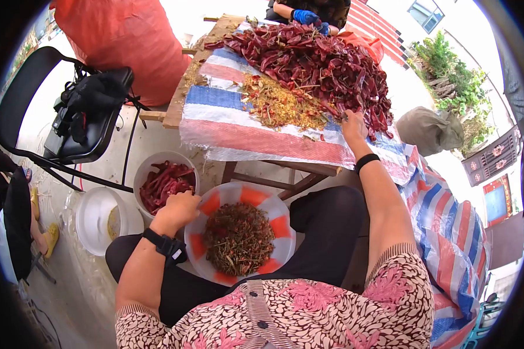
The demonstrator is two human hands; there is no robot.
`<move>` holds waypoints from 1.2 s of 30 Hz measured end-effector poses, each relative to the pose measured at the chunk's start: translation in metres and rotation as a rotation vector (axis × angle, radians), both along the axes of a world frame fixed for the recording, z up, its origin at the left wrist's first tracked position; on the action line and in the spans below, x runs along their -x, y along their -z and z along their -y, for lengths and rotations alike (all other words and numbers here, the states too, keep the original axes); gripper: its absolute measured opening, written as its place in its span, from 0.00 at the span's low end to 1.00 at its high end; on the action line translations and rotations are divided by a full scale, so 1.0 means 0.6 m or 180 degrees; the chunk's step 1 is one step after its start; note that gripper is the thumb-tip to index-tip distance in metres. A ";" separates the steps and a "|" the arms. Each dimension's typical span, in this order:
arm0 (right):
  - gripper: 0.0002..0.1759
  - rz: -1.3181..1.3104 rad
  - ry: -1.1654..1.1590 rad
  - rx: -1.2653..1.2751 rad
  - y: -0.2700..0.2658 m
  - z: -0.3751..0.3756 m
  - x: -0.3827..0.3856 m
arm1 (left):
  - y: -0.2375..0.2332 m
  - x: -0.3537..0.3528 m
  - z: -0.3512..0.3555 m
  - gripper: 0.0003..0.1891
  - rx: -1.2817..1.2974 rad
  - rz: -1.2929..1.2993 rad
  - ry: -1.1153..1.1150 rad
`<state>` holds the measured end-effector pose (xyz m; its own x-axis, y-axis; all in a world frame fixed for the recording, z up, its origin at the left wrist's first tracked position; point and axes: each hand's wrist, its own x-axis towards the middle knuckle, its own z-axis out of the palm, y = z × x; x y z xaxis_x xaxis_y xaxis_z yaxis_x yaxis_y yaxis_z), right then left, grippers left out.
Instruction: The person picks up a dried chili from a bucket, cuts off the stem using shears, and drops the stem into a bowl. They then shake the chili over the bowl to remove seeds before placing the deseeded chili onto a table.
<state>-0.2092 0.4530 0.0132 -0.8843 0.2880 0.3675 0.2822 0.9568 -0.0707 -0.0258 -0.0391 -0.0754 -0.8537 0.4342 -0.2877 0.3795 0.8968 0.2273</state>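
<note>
A large heap of dried red chillies (314,61) lies on a striped sheet (262,136) over a table. My right hand (355,126) is at the heap's near right edge, fingers bent together at the chillies; what they hold is too small to name. Yellow seeds and bits (282,104) are spread left of it. My left hand (182,208) is closed at the rim of a white bucket (141,174) with red chillies (166,183) inside; its fingertips are hidden. On my lap rests a red and white basin (282,218) holding stems and scraps (239,238).
A black chair (93,148) with a black bag stands left, before a big red sack (125,46). White tubs (96,218) sit on the floor. Across the table is a person with blue gloves (305,17). A grey sack (428,129) and striped sheeting (448,244) are right.
</note>
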 end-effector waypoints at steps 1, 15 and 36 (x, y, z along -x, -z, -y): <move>0.13 -0.0044 0.0019 0.0153 -0.006 0.002 -0.008 | -0.001 0.001 -0.002 0.17 -0.0005 -0.0070 0.0046; 0.06 -0.0280 -0.2366 0.1973 -0.081 0.302 -0.305 | -0.144 -0.023 -0.097 0.30 -0.2547 -0.2677 0.0137; 0.04 -0.0362 -0.2186 0.4591 -0.022 0.441 -0.378 | -0.129 -0.051 -0.109 0.23 -0.4404 0.0698 -0.0237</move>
<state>0.0177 0.1883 0.0264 -0.9747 0.0141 0.2229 -0.2227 0.0121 -0.9748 0.0049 0.0263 0.0023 -0.8809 0.4282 0.2016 0.1837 -0.0833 0.9795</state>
